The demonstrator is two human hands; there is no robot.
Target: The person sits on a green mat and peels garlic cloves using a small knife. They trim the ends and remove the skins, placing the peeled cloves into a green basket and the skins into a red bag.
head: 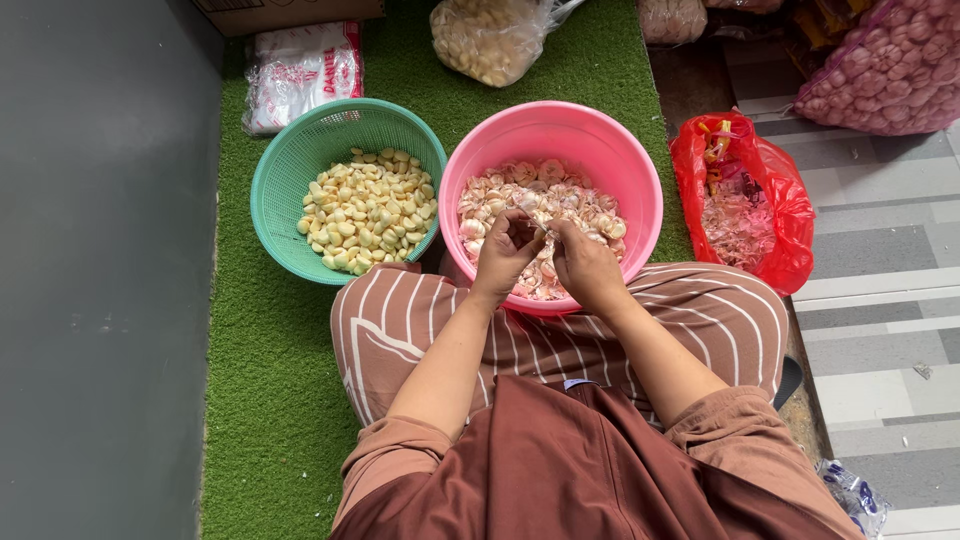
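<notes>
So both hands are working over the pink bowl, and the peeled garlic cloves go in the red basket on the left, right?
Not quite: the basket holding the peeled cloves is green, not red, as the head view shows. Both hands, left and right, are indeed over the pink bowl.

Head view, steeply downward, fairly near

Garlic clove — small, pale, pinched between fingertips, above pink basin

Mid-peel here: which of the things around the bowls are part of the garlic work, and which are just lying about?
In use: left hand, right hand, garlic clove, pink bowl, green basket, red bag.

Lying about: white packet, clear bag, mesh sack, cardboard box.
</notes>
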